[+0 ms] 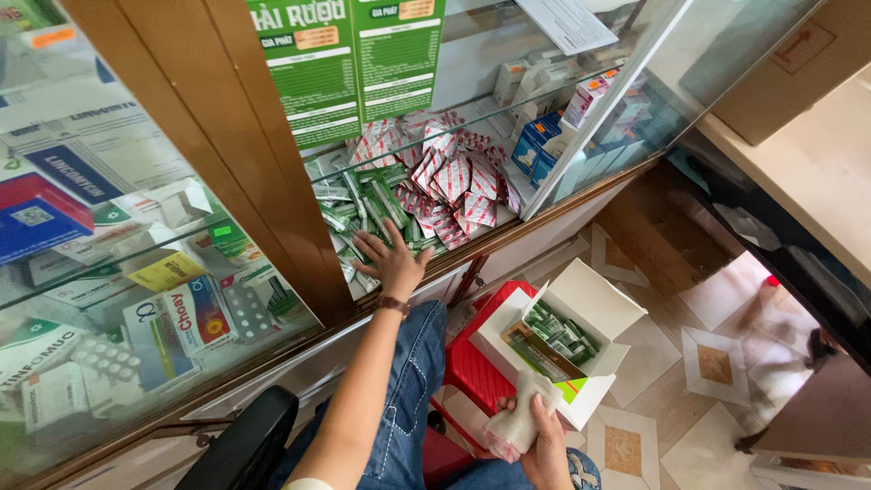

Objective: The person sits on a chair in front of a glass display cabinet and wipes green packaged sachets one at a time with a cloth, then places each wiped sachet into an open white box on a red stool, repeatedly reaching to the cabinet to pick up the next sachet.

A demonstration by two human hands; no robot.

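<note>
My left hand point(392, 261) reaches into the open glass cabinet, fingers spread over a heap of green sachets point(363, 207) on the lower shelf, holding nothing I can see. Red-and-white sachets point(452, 181) lie piled just right of them. My right hand point(544, 440) is low in front of me, closed on a crumpled white cloth point(519, 419). Right beside it an open white cardboard box point(594, 304) with more green sachets point(561, 334) inside rests on a red plastic stool point(474, 367).
A brown wooden frame post point(263, 163) divides the cabinet; behind the left glass pane point(109, 272) lie medicine boxes and blister packs. Blue and white boxes point(544, 145) fill the right shelf. A black chair edge point(240, 445), tiled floor point(699, 363) and a counter point(817, 172) surround me.
</note>
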